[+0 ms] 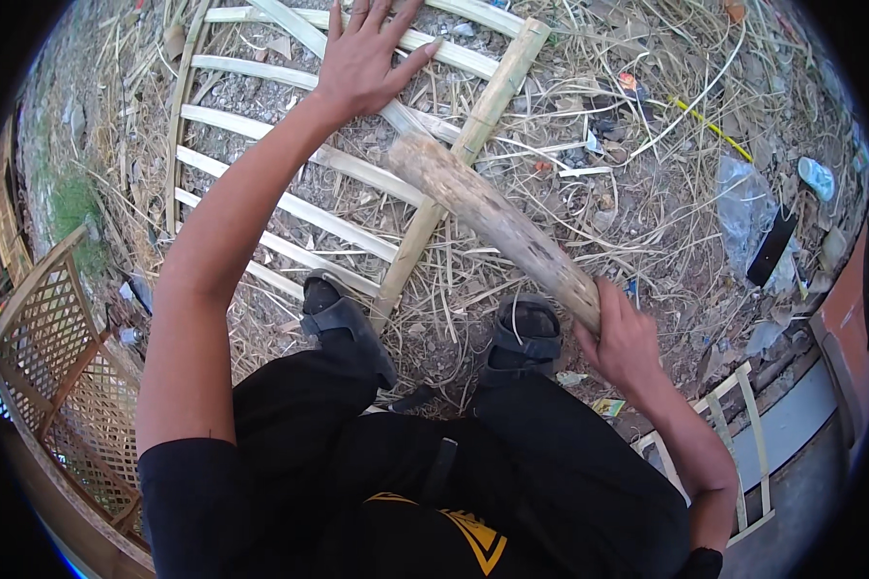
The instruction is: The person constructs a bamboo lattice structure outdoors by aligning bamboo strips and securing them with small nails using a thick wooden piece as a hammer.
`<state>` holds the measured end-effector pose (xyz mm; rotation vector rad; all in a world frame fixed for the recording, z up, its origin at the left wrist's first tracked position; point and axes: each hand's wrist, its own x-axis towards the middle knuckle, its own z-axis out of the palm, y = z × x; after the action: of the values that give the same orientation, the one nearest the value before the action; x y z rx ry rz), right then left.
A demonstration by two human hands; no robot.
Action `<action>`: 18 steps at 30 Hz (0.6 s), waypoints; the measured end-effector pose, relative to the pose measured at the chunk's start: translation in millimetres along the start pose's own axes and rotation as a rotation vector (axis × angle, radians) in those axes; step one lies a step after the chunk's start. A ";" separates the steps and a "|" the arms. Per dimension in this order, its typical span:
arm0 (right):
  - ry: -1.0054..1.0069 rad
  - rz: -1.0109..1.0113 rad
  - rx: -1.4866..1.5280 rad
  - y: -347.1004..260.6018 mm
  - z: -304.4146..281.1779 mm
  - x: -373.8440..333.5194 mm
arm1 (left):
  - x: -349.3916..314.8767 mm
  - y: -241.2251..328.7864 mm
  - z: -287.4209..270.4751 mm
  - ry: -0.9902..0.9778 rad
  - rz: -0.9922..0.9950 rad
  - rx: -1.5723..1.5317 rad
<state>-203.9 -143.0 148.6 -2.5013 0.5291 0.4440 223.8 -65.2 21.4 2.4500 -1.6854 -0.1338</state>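
A frame of pale split-bamboo slats lies on the ground ahead of me, with a thicker side rail (pixel 408 256) on its right. My left hand (pixel 369 60) rests flat with fingers spread on the far part of the frame, over a diagonal slat (pixel 294 24) that crosses the others. My right hand (pixel 626 336) is wrapped round the near end of a thick, rough wooden stick (pixel 502 224). The stick slants up to the left, and its far end overlaps the side rail near the diagonal slat. Whether it touches them I cannot tell.
My sandalled feet (pixel 348 326) are at the frame's near edge. A brown lattice panel (pixel 77 386) stands at the left. Bamboo shavings, a clear plastic bag (pixel 741 207) and a yellow strip (pixel 714 127) litter the ground. A smaller slatted frame (pixel 761 439) is at the lower right.
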 end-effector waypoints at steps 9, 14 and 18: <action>0.130 -0.376 0.022 -32.8 -20.1 3.1 | 0.0 -1.6 -1.1 -0.006 -0.009 -0.012; -0.077 -0.021 0.077 -27.5 2.3 2.7 | 1.7 -1.1 -3.8 0.002 0.002 -0.006; -0.089 -0.090 0.121 -42.3 22.5 1.6 | 2.3 -1.5 -2.1 0.000 0.000 -0.006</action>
<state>-187.9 -97.8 148.4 -2.3662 0.3947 0.4719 226.4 -66.6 23.3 2.4457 -1.6832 -0.1389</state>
